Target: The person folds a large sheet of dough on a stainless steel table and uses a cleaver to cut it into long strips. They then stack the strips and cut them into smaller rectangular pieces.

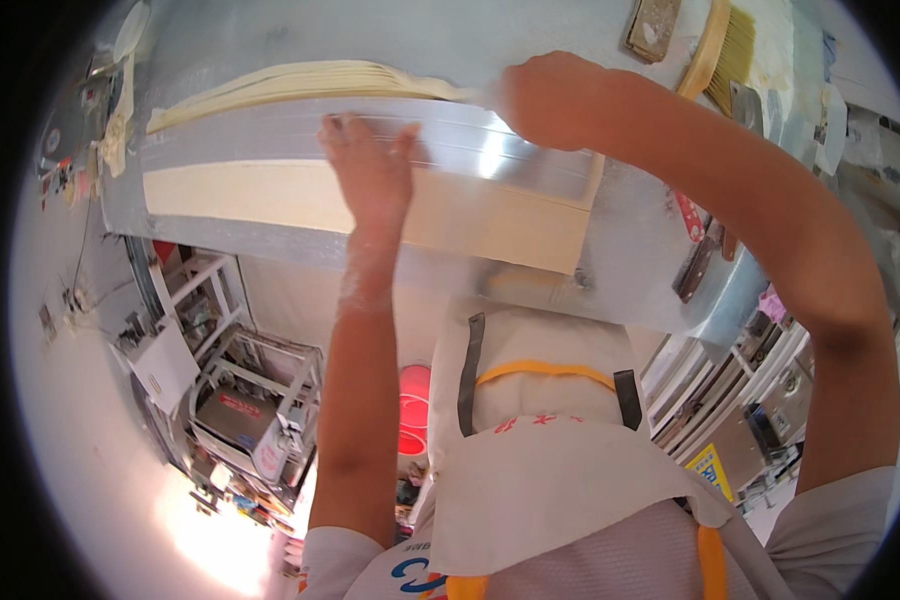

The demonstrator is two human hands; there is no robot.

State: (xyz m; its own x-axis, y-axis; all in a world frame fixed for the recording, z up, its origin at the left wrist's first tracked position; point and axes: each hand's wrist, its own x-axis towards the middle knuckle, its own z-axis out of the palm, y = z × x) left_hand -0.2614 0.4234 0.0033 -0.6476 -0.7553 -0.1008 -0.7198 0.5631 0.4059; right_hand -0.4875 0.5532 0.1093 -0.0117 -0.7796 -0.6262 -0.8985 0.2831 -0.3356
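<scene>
My left hand (pixel 371 161) rests with spread fingers on a long, ridged metal plate (pixel 465 133). The plate lies across a flat, pale dough sheet (pixel 510 225), whose near part shows on my side. Along the plate's far edge runs a bundle of thin dough strips (pixel 292 81). My right hand (pixel 551 101) is a fist at the plate's far right edge, where the strips end. A greyish blur beside its fingers looks like a small tool; its shape is not clear.
At the right of the metal table (pixel 630 240) lie a wooden-handled brush (pixel 727 60), a worn wooden block (pixel 652 30), a metal scraper (pixel 747 105) and dark-handled knives (pixel 696 262). Red buckets (pixel 414 405) stand below. A white-framed machine (pixel 247 405) is at lower left.
</scene>
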